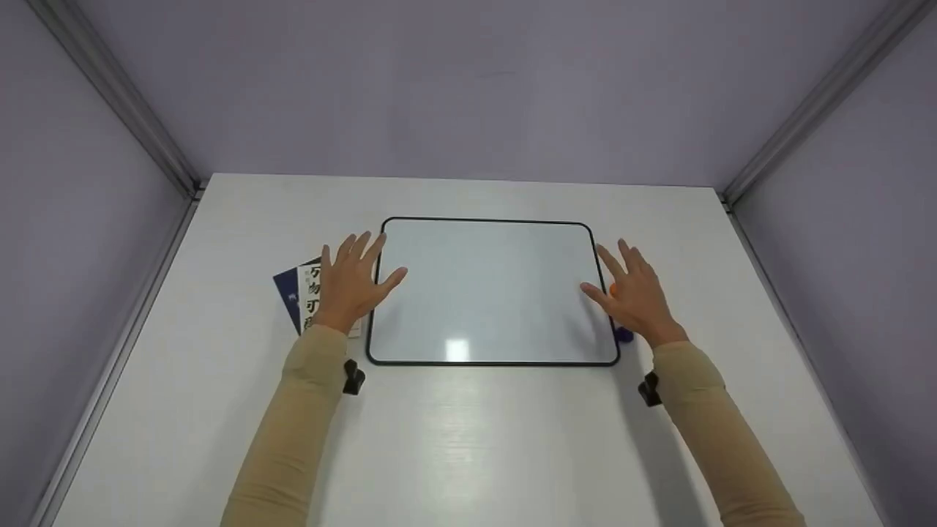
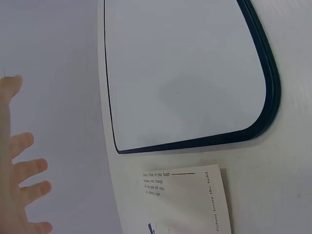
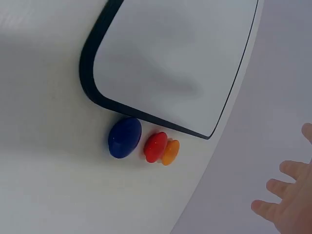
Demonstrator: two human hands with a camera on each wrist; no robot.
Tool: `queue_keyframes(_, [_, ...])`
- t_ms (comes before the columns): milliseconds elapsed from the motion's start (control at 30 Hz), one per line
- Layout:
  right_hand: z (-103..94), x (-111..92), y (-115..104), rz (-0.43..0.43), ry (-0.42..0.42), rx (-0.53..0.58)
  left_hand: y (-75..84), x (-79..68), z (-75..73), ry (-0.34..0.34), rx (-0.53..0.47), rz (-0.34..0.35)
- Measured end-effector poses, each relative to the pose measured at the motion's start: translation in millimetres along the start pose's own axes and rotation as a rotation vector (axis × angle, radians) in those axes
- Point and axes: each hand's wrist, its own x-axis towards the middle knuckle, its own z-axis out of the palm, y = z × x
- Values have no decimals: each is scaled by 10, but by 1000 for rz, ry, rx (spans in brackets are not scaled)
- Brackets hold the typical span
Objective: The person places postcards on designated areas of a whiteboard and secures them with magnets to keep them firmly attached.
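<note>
A whiteboard with a dark rim lies flat on the white table. Over its left edge, the left hand hovers with fingers spread, holding nothing. Beneath that hand are printed cards, one navy and one pale with dark characters; the pale card's print shows in the left wrist view. At the board's right edge the right hand is also spread and holds nothing. Below it, along that edge, sit three small glossy rounded objects: a blue one, a red one and an orange one.
The white table ends at a pale back wall. Side panels stand at left and right, with metal posts in the corners. A small black device is worn at each wrist.
</note>
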Motion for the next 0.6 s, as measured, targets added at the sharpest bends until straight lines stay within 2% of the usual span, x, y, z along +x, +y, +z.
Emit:
queue_keyframes(133, [63,-87,4,-29,-12,13,-4,-32,41,-14,-16,-4])
queue_keyframes(333, [167,-200,-5,-57,-47,16,-62,-87,117,7,-18,0])
queue_keyframes(500, [234,-274,-13,-84,-58,22,-110,-162,162,51,-34,8])
queue_keyframes(600, [265,-315,-2,-122,-52,30,-127,-210,195,103,-42,24])
